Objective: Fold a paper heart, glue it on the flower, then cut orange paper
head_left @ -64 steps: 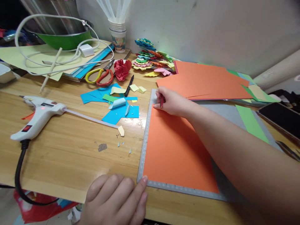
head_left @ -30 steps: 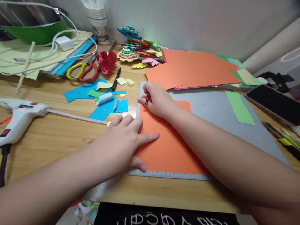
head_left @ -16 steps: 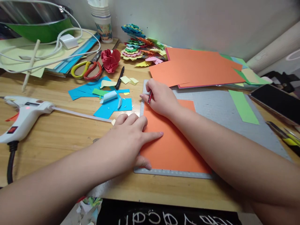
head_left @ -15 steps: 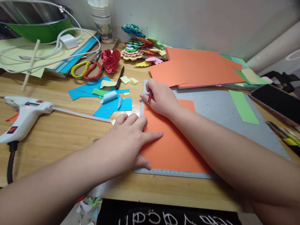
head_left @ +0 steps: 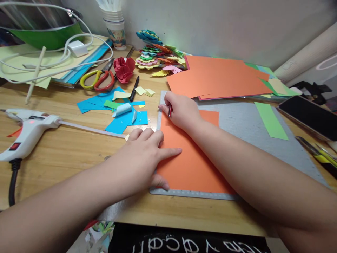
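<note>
An orange sheet of paper (head_left: 195, 165) lies on a grey cutting mat (head_left: 242, 130) with ruler marks along its edges. My left hand (head_left: 147, 154) presses on the sheet's left side, index finger stretched over the paper and thumb at the mat's lower edge; the other fingers bend at the left border. Near the sheet's top left corner, my right hand (head_left: 181, 110) is closed around a slim dark red pen (head_left: 170, 110). The pen's tip is hard to make out. My right forearm covers part of the sheet's right side.
Left stands a white hot glue gun (head_left: 28, 130). Blue paper scraps (head_left: 116, 121), scissors (head_left: 101, 79), a black pen (head_left: 134, 88) and a red paper flower (head_left: 124, 69) lie behind my left hand. More orange sheets (head_left: 218, 77) are at the back; a phone (head_left: 310, 116) and cutters (head_left: 318, 154) sit right.
My right hand has shifted very slightly, and the pen in it stands a little more upright. My left hand stays on the sheet.
</note>
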Motion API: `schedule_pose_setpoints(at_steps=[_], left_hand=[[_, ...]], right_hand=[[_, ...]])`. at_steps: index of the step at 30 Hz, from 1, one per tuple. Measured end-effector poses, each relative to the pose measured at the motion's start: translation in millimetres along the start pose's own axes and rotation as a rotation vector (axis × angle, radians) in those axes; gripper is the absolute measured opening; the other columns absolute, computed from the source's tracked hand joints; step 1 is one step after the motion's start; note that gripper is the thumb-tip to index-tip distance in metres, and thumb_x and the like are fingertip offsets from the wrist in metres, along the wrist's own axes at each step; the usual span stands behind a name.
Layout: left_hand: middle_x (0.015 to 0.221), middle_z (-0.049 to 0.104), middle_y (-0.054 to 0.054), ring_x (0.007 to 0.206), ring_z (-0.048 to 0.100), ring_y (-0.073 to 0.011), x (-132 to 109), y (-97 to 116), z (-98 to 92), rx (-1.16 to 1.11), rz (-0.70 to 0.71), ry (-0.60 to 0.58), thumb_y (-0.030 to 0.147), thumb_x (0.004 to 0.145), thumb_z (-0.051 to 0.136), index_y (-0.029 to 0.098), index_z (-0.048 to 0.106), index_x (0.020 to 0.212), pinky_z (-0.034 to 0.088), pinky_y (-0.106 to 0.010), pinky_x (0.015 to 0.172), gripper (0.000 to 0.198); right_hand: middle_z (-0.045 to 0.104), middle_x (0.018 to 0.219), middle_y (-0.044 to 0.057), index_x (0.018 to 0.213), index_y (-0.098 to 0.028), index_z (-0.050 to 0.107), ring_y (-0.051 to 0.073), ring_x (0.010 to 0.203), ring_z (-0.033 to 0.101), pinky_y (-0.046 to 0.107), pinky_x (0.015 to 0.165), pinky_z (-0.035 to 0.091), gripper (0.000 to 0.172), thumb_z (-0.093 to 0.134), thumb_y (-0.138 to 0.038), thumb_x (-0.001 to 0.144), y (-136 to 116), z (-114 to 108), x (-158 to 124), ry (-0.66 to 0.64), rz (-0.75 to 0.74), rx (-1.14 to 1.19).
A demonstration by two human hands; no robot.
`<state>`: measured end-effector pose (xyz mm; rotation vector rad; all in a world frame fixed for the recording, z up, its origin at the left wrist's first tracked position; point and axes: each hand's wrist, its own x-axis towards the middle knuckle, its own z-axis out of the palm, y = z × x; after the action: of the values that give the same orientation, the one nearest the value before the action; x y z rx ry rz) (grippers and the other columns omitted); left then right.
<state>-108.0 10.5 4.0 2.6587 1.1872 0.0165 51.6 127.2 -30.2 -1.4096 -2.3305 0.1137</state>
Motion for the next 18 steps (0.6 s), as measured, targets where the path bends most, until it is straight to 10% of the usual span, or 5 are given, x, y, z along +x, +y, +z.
schedule_pose_setpoints(at_steps=[18], left_hand=[[0.098, 0.051, -0.005, 0.095, 0.043, -0.0277, 0.6, -2.9, 1.5, -0.049, 0.025, -0.019, 0.062, 0.066, 0.069, 0.040, 0.050, 0.130, 0.030, -0.040, 0.082, 0.071]], right_hand=[[0.059, 0.068, -0.001, 0.076, -0.023, 0.051, 0.016, 0.060, 0.046, 0.027, 0.054, 0.023, 0.016, 0.055, -0.035, 0.085, 7.1, -0.4, 3.1, -0.017, -0.013, 0.127]])
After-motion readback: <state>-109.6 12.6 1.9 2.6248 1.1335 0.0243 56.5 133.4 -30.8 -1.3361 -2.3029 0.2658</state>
